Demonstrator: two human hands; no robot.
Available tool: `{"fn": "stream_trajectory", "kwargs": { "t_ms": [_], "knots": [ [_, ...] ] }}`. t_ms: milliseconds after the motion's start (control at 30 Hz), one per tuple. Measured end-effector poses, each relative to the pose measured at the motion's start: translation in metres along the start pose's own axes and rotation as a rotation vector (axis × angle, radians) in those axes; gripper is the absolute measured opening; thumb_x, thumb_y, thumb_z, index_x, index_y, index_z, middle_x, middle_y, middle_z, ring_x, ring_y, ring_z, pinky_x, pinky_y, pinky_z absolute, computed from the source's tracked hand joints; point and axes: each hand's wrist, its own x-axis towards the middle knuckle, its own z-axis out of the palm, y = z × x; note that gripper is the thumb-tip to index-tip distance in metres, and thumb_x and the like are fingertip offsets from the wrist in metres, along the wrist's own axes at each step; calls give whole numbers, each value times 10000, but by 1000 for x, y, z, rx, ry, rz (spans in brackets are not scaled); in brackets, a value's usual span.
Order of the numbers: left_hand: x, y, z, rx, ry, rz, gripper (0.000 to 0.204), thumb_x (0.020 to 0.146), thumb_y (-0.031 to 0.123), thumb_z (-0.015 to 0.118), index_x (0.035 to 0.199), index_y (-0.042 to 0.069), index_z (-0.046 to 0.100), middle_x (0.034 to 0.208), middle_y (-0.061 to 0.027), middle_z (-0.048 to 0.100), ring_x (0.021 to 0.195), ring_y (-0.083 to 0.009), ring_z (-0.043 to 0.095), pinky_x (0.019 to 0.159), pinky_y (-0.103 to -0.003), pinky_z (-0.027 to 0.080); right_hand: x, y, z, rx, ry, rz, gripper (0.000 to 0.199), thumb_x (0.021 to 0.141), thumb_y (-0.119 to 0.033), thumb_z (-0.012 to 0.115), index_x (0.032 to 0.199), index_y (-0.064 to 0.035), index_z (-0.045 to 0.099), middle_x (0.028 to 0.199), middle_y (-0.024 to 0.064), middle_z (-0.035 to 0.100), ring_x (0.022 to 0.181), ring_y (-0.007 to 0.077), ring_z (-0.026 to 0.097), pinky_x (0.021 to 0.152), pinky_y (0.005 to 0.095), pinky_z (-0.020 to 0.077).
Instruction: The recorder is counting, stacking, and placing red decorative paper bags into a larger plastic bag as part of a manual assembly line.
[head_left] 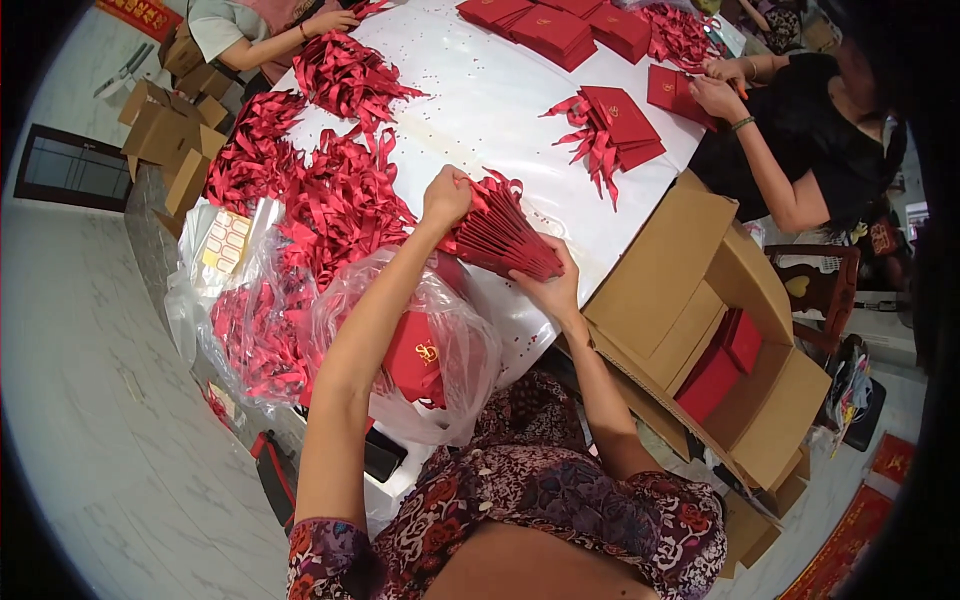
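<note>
Nearest the camera is the wearer's floral garment (pixel 660 525); just beyond it lies a clear plastic bag (pixel 475 385), the reference for all places below, with a red piece bearing a gold emblem (pixel 410 365) inside. Fanned bundle of red pieces (pixel 510 235): located just beyond the plastic bag and to its right, held over the white table (pixel 470 130); one end squeezed narrow, the other spread wide, ribbons showing along the top; count not determinable.

Progress, by judgement: partly done; red blocks (pixel 720 365) sit in the open carton (pixel 660 290) to the right of the plastic bag, and red stacks (pixel 550 35) lie well beyond it, both apparently sorted; the bundle seems gathered but not yet squared; the large ribbon heap (pixel 345 185) beyond the plastic bag and to its left appears outstanding, as do the plastic bag's contents.

Pose: left forearm crosses above the plastic bag; left hand (pixel 447 198) is at the bundle's left edge, fingers curled inward; whether they pinch a ribbon cannot be told; right forearm rises to the right of the plastic bag; right hand (pixel 555 280) grips the narrow end, thumb on the near side, fingers behind, pinching the pieces together.
</note>
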Motion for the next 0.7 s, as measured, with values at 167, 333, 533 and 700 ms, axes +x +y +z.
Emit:
{"fn": "stream_trajectory", "kwargs": {
  "t_ms": [167,333,533,700],
  "knots": [
    [-2,21,-30,472,212,250,146,789,107,619,924,52,609,935,-165,593,845,-359,599,721,-466,477,0,2,-3,-16,13,-15,608,652,-29,844,1182,-19,547,1099,82,630,990,162,630,860,292,513],
    [-2,26,-29,-194,-265,83,256,897,183,552,1084,18,609,1097,-132,615,997,-259,581,867,-363,452,1,-3,-1,-20,11,-14,627,644,-20,845,1191,-18,539,1080,81,637,975,164,635,854,292,515],
    [-30,37,-5,-759,-641,-247,514,998,365,431,1375,17,412,1293,-95,536,1167,-173,502,1003,-291,373,-4,-7,8,96,121,104,678,649,-3,838,1224,-18,478,1064,103,639,960,174,635,843,294,520],
    [-49,60,-12,-684,-653,-162,589,985,310,478,1465,33,277,1379,-144,465,1249,-217,449,1052,-300,329,-5,6,5,60,168,-14,694,630,-4,852,1203,-9,462,1107,113,622,998,177,616,848,298,519]
  ]
}}
